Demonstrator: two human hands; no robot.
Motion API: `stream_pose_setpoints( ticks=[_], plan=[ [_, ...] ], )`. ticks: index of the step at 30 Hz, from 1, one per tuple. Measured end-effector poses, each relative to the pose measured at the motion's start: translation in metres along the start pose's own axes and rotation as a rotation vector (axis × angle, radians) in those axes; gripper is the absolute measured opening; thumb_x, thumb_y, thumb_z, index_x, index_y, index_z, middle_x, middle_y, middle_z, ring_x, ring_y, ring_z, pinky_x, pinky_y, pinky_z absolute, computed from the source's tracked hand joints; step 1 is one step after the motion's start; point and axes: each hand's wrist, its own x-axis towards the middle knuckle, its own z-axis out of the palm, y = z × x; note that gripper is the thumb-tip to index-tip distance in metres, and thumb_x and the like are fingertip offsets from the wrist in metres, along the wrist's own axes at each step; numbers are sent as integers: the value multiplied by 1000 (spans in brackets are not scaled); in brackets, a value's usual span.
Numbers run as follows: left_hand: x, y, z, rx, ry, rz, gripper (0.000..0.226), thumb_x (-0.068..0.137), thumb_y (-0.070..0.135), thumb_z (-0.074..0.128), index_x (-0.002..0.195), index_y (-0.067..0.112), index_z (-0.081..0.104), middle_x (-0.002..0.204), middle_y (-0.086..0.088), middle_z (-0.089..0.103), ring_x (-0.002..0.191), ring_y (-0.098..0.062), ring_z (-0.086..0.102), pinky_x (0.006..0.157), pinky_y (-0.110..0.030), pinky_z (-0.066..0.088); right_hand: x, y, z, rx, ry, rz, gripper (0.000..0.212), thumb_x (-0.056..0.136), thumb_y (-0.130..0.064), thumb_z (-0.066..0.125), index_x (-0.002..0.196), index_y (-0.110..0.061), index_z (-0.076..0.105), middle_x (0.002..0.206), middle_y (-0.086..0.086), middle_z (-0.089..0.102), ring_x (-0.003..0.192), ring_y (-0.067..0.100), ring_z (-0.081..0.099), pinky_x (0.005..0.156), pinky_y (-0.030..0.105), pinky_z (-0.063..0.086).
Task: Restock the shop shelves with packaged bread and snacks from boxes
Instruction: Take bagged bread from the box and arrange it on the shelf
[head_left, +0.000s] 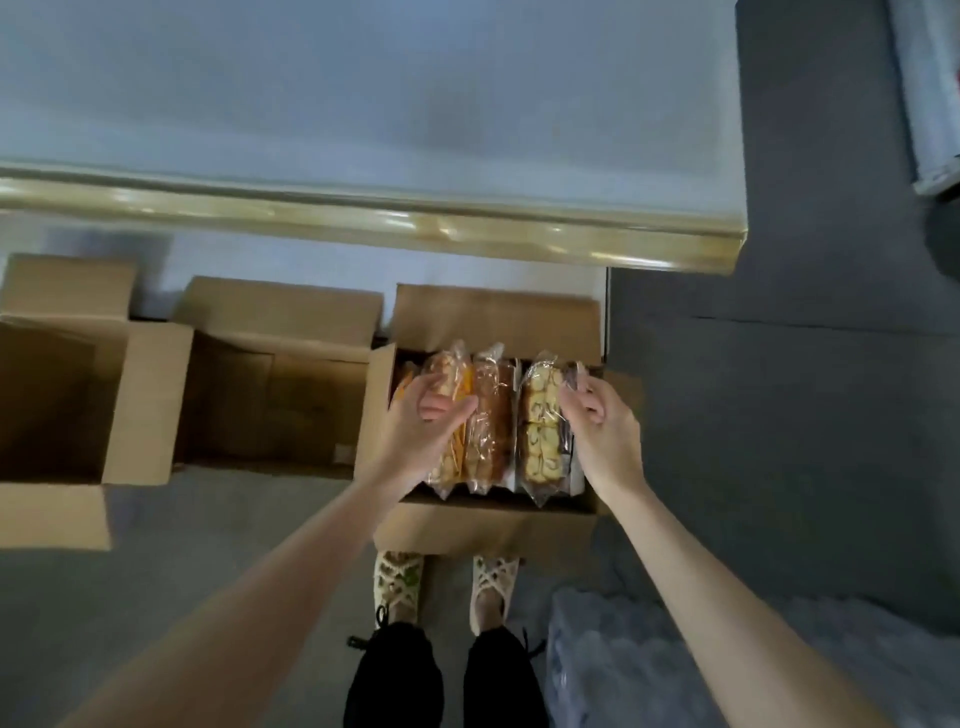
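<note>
Bread packs (488, 415) upright in right box (493, 317), two boxes (280, 312) left, under shelf (363, 218).

The left hand (415, 421) hides most of a flat orange packet (401, 389). The leftmost open brown cardboard box (140, 400) runs off the left edge.

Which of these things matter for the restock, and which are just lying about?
For the job: open box of bread packets; shelf above; left hand beside the packets; right hand pinching the end packet by its wrapper.
Lying about: middle box and left box, both apparently empty; plastic-wrapped bundle.
</note>
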Motion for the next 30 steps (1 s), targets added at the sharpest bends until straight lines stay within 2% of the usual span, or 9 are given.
stream_pose_setpoints(
  ticks=[4,7,11,17,19,24,26,28,30],
  plan=[
    [30,-47,33,-43,8,-99,68,74,51,67,130,19,49,104,5,67,100,-10,63,89,-28,50,29,56,17,-29,-44,67,49,94,-39,59,135,-12,51,106,-7,62,86,-8,55,67,-3,39],
    [45,-70,49,-56,15,-143,53,79,47,68,122,28,45,102,8,64,96,-4,60,75,-17,45,41,85,25,-35,-35,104,52,93,-38,60,135,-11,51,109,-5,65,92,5,60,71,0,42],
    [82,-116,80,-40,1,-182,45,86,36,68,123,16,52,99,9,66,90,-4,64,69,-16,47,70,142,48,-24,-18,170,55,90,-44,62,134,-13,52,112,-2,66,94,8,62,84,33,57],
    [120,-184,126,-67,-9,-262,23,88,26,69,108,23,57,89,5,67,79,-4,65,61,-11,45,96,219,72,-86,-30,213,56,92,-39,60,138,-9,47,112,-7,55,99,7,56,71,3,42],
    [128,-197,138,-46,-25,-253,18,88,24,68,101,28,56,83,8,65,69,5,63,58,-10,45,99,235,78,-56,-20,216,58,91,-36,63,140,-10,45,119,-7,54,111,9,55,88,11,44],
    [144,-206,152,22,-35,-246,39,91,31,64,125,15,52,89,11,63,60,13,60,50,-5,42,109,262,87,-38,-8,222,70,89,-35,67,147,-13,36,147,-2,42,135,11,37,112,30,30],
    [149,-207,156,37,-45,-242,42,92,32,62,129,14,51,91,12,62,63,9,61,48,-4,42,114,270,91,16,-8,279,65,90,-31,67,145,-16,38,143,-6,46,131,7,44,110,28,36],
    [153,-208,158,46,-48,-237,43,93,34,61,130,15,50,92,13,60,69,4,60,47,-4,42,116,276,94,16,-12,292,40,91,-26,66,127,-26,50,120,-16,57,110,-9,52,95,12,42],
    [157,-208,159,46,-42,-237,44,93,35,60,131,16,50,93,14,59,75,3,58,47,-4,42,119,281,97,10,-3,263,28,90,-25,67,107,-40,50,110,-16,57,104,-4,55,89,12,42]
  ],
)
